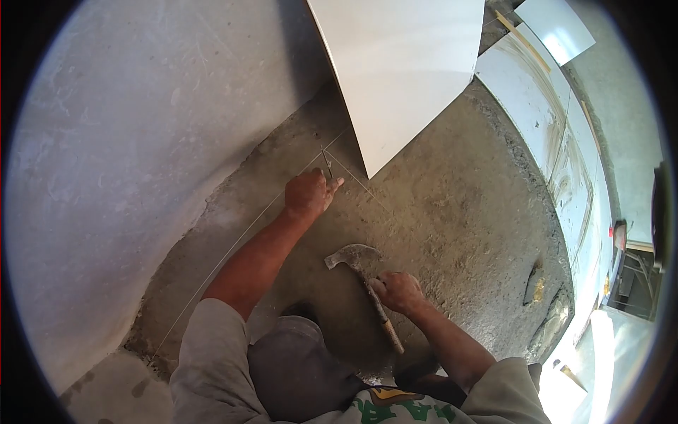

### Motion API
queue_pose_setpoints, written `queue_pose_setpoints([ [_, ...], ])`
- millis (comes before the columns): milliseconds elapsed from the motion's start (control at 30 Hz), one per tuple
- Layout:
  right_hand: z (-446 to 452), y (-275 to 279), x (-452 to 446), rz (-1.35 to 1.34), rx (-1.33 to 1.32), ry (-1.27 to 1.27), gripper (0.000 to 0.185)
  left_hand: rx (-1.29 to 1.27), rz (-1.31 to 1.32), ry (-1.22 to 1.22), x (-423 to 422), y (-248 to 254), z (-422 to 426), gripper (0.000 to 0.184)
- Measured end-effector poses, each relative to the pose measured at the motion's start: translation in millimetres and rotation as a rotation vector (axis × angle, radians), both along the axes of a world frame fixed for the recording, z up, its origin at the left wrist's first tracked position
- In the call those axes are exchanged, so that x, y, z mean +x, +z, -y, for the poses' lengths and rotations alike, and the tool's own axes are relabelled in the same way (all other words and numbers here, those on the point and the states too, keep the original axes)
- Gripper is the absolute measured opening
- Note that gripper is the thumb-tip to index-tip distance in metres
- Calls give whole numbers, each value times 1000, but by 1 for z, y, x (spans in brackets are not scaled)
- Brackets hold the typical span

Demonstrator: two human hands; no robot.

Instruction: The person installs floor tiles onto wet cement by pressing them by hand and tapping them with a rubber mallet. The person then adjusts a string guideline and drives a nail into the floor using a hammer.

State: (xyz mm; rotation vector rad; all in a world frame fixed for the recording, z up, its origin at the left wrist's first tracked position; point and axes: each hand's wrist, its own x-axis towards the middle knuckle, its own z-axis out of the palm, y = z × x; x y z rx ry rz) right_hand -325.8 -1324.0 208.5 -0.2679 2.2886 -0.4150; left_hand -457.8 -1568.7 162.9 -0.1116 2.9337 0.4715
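My left hand (311,193) is closed near a thin nail-like rod (325,160) that stands at the crossing of pale string lines (357,179) over the rough floor. Its fingers touch the rod's lower end. In my right hand (398,291) is a claw hammer (375,300), gripped partway along the handle. The hammer's metal head points up and left, and the wooden handle end points down toward my knees. A gap separates the hammer from the rod.
A large white panel (417,63) reaches down with its corner just right of the rod. A pale wall (141,141) rises at left. White tiles (522,92) with smears lie at right, with a wooden strip (524,41) on them.
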Motion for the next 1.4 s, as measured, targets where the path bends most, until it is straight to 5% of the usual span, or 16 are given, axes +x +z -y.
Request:
queue_pose_setpoints([
  [300, 17, 8, -22, 57, 14, 28, 39, 42, -74, -32, 2, -12, 7, 30],
  [533, 77, -2, -85, -212, -313, -324, 32, 78, -27, -57, 8, 22, 22, 27],
  [733, 142, -24, -135, -293, -109, -361, 37, 112, -412, 180, -11, 18, 46, 26],
  [833, 153, -46, -145, -354, -135, -383, 35, 108, -59, 183, -11, -4, 61, 21],
  [900, 148, -64, -146, -366, -238, -376, 32, 508, 33, 61, -5, -55, 73, 24],
  [933, 145, -69, -145, -377, -346, -373, 29, 510, 37, 64, -8, -43, 72, 24],
  [1000, 143, -60, -138, -421, -322, -294, 27, 831, 449, 455, -17, 0, 68, 29],
  [1400, 137, -56, -140, -625, -163, -38, 28, 1005, 570, 421, -29, 4, 84, 28],
])
